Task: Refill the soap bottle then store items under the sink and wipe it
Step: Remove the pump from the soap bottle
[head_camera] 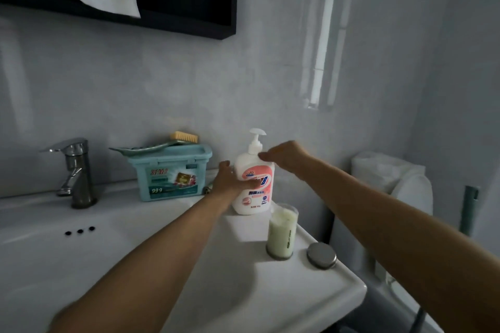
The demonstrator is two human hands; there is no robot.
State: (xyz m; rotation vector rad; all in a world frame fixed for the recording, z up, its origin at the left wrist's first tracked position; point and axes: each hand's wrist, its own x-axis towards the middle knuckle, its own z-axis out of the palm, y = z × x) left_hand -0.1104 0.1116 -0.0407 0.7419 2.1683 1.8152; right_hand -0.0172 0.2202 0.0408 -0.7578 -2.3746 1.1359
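A white pump soap bottle (254, 186) with a pink label stands upright on the white sink's (205, 273) right ledge by the wall. My left hand (230, 181) grips its body from the left, thumb across the label. My right hand (284, 155) hovers at the bottle's shoulder, right of the pump neck, with its fingers curled and nothing visibly in them. In front of the bottle stands an open jar (281, 232) of pale green liquid, and its round metal lid (322, 254) lies beside it.
A teal lidded box (170, 174) stands left of the bottle, with a green dish and a yellow brush on top. The chrome faucet (74, 170) is at the far left. A white toilet tank (392, 184) lies right of the sink. A dark mirror frame (189, 8) hangs above.
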